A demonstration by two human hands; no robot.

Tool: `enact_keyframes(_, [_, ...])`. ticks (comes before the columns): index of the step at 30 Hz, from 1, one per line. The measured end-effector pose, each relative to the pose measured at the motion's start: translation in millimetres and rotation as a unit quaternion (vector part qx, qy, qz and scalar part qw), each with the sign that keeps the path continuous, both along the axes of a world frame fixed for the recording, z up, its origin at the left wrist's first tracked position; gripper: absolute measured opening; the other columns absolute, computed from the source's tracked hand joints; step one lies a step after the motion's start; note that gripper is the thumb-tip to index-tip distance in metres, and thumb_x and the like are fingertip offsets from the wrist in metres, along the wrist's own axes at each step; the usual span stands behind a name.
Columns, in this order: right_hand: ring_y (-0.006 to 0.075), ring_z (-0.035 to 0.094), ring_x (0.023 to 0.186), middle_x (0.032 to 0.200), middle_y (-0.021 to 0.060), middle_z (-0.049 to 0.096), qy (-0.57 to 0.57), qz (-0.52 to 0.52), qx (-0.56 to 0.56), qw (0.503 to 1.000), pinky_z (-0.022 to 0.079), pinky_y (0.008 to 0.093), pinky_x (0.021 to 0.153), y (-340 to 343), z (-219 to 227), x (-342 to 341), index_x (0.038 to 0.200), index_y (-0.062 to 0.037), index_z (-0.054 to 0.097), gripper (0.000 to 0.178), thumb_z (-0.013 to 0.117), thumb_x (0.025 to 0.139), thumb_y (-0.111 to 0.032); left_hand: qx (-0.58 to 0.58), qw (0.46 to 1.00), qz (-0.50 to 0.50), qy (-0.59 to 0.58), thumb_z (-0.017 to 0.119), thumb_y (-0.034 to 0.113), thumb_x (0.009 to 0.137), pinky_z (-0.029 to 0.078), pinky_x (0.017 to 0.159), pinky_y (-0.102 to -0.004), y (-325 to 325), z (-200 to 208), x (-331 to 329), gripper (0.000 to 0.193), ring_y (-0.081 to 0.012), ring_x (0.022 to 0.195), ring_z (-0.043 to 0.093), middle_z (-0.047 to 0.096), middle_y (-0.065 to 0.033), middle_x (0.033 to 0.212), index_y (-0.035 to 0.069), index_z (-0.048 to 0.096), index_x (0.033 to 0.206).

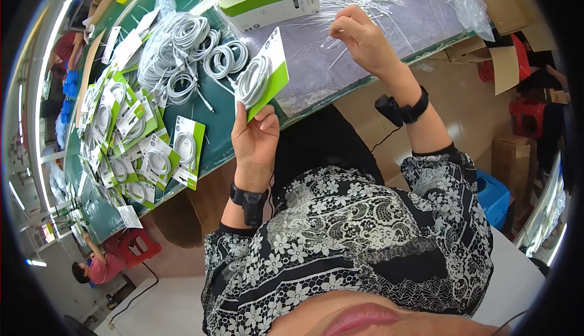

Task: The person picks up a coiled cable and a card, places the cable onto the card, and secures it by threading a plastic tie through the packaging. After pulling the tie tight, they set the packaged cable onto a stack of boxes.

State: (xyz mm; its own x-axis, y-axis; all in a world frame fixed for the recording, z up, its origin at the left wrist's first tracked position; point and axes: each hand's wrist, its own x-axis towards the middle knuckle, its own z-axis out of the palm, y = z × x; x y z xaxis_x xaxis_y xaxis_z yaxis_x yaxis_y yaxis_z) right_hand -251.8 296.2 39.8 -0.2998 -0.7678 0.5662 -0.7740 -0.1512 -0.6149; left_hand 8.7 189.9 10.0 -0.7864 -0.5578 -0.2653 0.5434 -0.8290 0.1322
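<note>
My left hand (pixel 255 138) grips the lower edge of a green and white card (pixel 277 83) with a coiled white cable (pixel 253 80) lying against its face. The card is tilted upright over the table's front edge. Above the scattered thin white cable ties (pixel 389 26) is my right hand (pixel 370 47), its thumb and fingertips pinched together. Whatever the pinch holds, if anything, is too small to make out. Loose coiled grey-white cables (pixel 225 59) lie just left of the held card, several of them bunched in clear plastic.
A heap of carded cables (pixel 125 129) covers the left part of the green table (pixel 222 138). A white and green box (pixel 267 4) stands at the far side. Clear plastic (pixel 468 7) hangs at the right edge, near cardboard (pixel 508 68). Another person (pixel 103 266) is at lower left.
</note>
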Motion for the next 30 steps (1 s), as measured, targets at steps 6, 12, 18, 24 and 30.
enact_keyframes(6, [0.0145,0.06,0.079,0.092,0.0072,0.056,-0.144,0.093,-0.027,0.985,0.05,0.0247,0.071,-10,3,41,0.091,0.0018,0.057,0.008,0.056,0.085,0.008,0.18,0.967,-0.048,0.175,0.056,0.021,0.094,0.039,0.054,-0.0202,-5,11,-13,0.025,-0.0094,0.065,0.043,0.05,-0.0049,0.089,-0.001,0.053,0.108])
enact_keyframes(12, [0.0138,0.061,0.072,0.096,0.0088,0.057,-0.236,0.05,-0.101,0.965,0.049,0.0223,0.071,-22,2,81,0.101,0.0031,0.058,0.017,0.057,0.085,0.008,0.21,0.947,-0.073,0.23,0.057,0.017,0.093,0.042,0.05,-0.0176,-7,18,-15,0.024,-0.0084,0.062,0.047,0.048,-0.0055,0.084,-0.006,0.053,0.098])
enact_keyframes(18, [0.0125,0.059,0.067,0.086,0.0062,0.058,-0.24,0.087,-0.07,0.964,0.048,0.0218,0.062,-19,21,84,0.097,-0.0002,0.066,0.018,0.062,0.081,0.007,0.287,0.899,-0.07,0.322,0.055,0.002,0.09,0.05,0.044,-0.0178,-10,32,-18,0.014,-0.0114,0.054,0.057,0.051,-0.0104,0.077,-0.01,0.051,0.094])
enact_keyframes(24, [0.0137,0.057,0.066,0.078,0.0051,0.058,-0.088,0.063,-0.099,0.989,0.046,0.024,0.055,-22,33,106,0.09,-0.003,0.069,0.016,0.067,0.076,0.006,0.298,0.878,-0.072,0.368,0.051,-0.005,0.087,0.051,0.039,-0.0187,-9,36,-22,0.009,-0.0143,0.05,0.059,0.054,-0.0156,0.074,-0.012,0.05,0.093])
enact_keyframes(30, [0.0148,0.056,0.065,0.078,0.0055,0.058,-0.084,0.074,-0.1,0.989,0.044,0.0249,0.053,-28,29,110,0.091,-0.0032,0.069,0.019,0.068,0.074,0.006,0.301,0.873,-0.074,0.377,0.05,-0.005,0.088,0.051,0.038,-0.0186,-10,36,-20,0.008,-0.0146,0.048,0.059,0.055,-0.0175,0.073,-0.011,0.049,0.093])
